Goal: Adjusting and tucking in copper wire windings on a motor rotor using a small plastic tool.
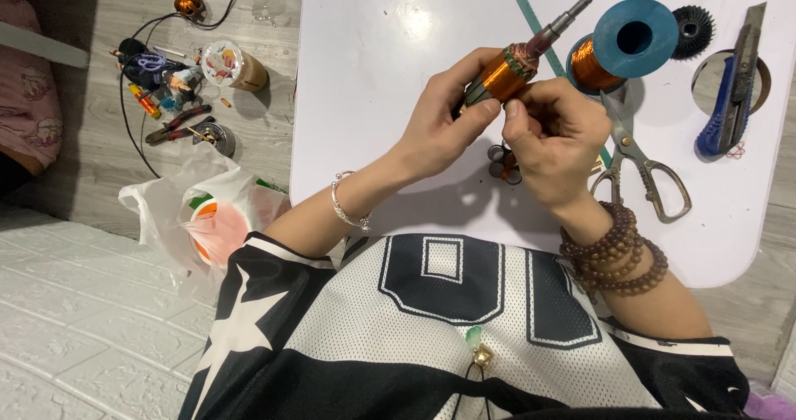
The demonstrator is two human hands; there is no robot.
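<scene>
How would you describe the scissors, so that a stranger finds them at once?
Look at the white table, right of the right hand. The scissors lie below the blue spool of copper wire. Unlike the blue utility knife nearby, they are bare grey metal with two loop handles.

Single head-worn camera looks steeply down from close range over the wearer's chest onto the white desk (pixel 373 72), with grey floor (pixel 99 163) at left.

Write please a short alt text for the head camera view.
Both hands, left hand and right hand, hold a copper-wound motor rotor above a white table. Scissors, a teal spool of copper wire and a blue utility knife lie at the right.
</scene>
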